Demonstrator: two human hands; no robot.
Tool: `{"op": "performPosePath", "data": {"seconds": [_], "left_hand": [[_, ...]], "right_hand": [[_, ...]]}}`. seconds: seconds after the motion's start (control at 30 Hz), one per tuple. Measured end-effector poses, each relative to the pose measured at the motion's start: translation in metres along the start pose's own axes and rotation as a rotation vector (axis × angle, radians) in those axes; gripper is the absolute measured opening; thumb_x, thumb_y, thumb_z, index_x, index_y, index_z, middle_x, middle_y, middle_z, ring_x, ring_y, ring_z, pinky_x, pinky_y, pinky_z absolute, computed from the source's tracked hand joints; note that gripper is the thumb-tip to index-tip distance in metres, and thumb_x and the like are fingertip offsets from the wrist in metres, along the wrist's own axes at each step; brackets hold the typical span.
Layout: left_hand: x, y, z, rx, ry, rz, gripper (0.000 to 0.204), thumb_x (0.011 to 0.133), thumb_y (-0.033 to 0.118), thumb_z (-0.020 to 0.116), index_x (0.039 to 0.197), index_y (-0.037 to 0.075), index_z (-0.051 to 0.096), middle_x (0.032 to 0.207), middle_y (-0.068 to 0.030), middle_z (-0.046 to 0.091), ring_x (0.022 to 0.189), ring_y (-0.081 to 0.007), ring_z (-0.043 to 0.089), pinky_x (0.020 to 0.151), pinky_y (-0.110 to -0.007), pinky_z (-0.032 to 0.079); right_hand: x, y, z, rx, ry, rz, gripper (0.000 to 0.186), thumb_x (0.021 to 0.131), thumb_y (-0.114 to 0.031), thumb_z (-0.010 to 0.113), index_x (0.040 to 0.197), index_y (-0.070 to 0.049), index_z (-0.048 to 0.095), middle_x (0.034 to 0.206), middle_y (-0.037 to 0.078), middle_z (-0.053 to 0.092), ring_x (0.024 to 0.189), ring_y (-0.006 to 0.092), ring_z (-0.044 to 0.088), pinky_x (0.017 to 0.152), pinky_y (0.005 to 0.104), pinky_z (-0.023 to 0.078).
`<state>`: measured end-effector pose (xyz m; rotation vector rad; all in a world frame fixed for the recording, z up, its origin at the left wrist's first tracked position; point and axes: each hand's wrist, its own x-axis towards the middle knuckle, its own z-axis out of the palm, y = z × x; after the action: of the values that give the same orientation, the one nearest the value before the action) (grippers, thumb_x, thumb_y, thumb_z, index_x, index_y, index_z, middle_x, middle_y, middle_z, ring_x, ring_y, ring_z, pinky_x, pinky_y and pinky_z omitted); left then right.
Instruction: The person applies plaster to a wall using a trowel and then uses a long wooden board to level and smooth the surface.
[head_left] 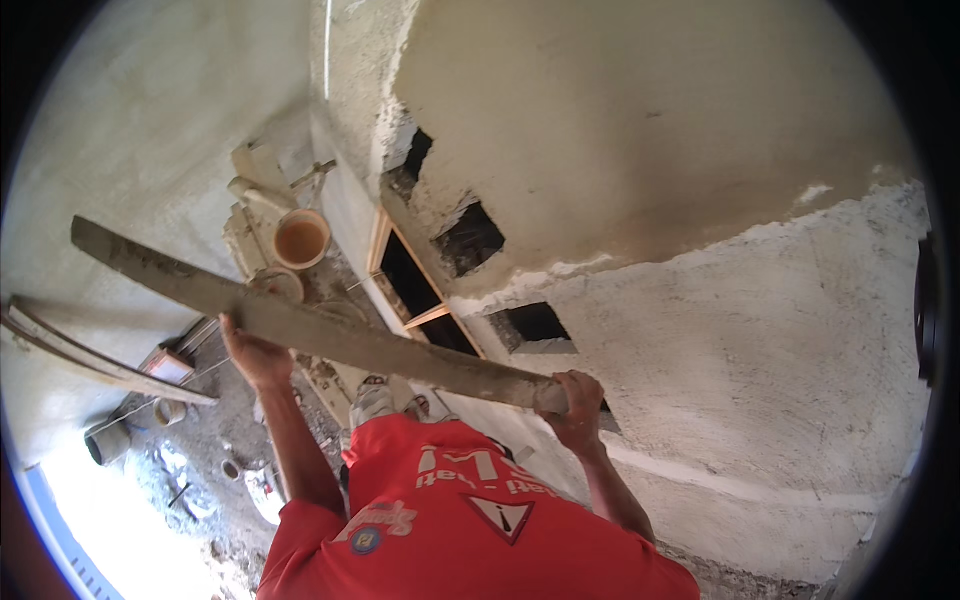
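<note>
A long, flat grey board (330, 335), caked with mortar like a screed straightedge, slants across in front of me. It looks curved in this wide view. My left hand (258, 358) holds its lower edge left of the middle, with the thumb up and the other fingers partly hidden. At the board's right end, my right hand (576, 410) is wrapped round it, close to the wall. Darker, smooth plaster (640, 130) covers the wall's upper part. Below a ragged edge, the surface is paler and rougher (730, 340).
Square holes (470, 240) and a wooden frame (428, 318) interrupt the wall. Beyond the board, a bucket (301, 240) stands among planks (262, 190). Long strips (110, 368) lean at the left. Far below, a dark bucket (108, 440) lies on the littered floor. My feet are on a narrow support.
</note>
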<state>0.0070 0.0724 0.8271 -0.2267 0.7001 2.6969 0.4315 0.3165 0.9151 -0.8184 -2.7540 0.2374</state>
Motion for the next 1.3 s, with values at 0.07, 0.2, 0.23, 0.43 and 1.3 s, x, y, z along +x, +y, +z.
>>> {"op": "performPosePath", "data": {"seconds": [0.07, 0.2, 0.23, 0.43, 1.3], "left_hand": [[0.001, 0.008, -0.006, -0.023, -0.03, 0.008, 0.052, 0.097, 0.045, 0.048, 0.131, 0.005, 0.05, 0.123, -0.0152, 0.06, 0.115, -0.0343, 0.057, 0.101, -0.049, 0.044], [0.009, 0.024, -0.019, -0.032, -0.018, 0.073, 0.051, 0.097, 0.045, 0.048, 0.133, 0.009, 0.05, 0.123, -0.0136, 0.06, 0.112, -0.0319, 0.057, 0.1, -0.047, 0.045], [0.008, 0.028, -0.016, -0.004, 0.018, 0.107, 0.051, 0.097, 0.045, 0.048, 0.133, 0.009, 0.05, 0.123, -0.0133, 0.06, 0.112, -0.0312, 0.058, 0.099, -0.046, 0.045], [0.008, 0.055, -0.015, 0.068, 0.014, 0.147, 0.05, 0.098, 0.044, 0.047, 0.131, 0.008, 0.05, 0.124, -0.0156, 0.059, 0.11, -0.0301, 0.058, 0.095, -0.046, 0.048], [-0.136, 0.068, -0.042, 0.114, 0.212, 0.207, 0.036, 0.093, 0.039, 0.056, 0.107, 0.006, 0.059, 0.092, -0.0125, 0.065, 0.085, -0.0295, 0.063, 0.084, -0.049, 0.052]], "right_hand": [[0.006, -0.003, -0.004, 0.019, -0.029, 0.01, 0.068, 0.065, -0.045, 0.081, 0.117, -0.007, 0.059, 0.112, 0.013, 0.056, 0.11, 0.0315, 0.05, 0.096, 0.0456, 0.034], [0.014, -0.007, -0.008, 0.058, -0.107, 0.028, 0.069, 0.06, -0.035, 0.085, 0.118, -0.006, 0.059, 0.112, 0.011, 0.056, 0.11, 0.0302, 0.051, 0.097, 0.0437, 0.033], [0.013, -0.006, -0.006, 0.07, -0.125, 0.032, 0.07, 0.061, -0.037, 0.084, 0.119, -0.007, 0.058, 0.113, 0.01, 0.056, 0.11, 0.0299, 0.05, 0.097, 0.0438, 0.032], [0.019, -0.007, 0.004, 0.105, -0.123, -0.039, 0.07, 0.065, -0.042, 0.081, 0.121, -0.008, 0.058, 0.114, 0.01, 0.055, 0.111, 0.0306, 0.05, 0.098, 0.0445, 0.032], [-0.022, 0.054, 0.051, 0.22, -0.262, -0.257, 0.072, 0.071, -0.054, 0.075, 0.118, -0.004, 0.057, 0.113, 0.013, 0.057, 0.11, 0.0318, 0.052, 0.098, 0.0451, 0.033]]}}
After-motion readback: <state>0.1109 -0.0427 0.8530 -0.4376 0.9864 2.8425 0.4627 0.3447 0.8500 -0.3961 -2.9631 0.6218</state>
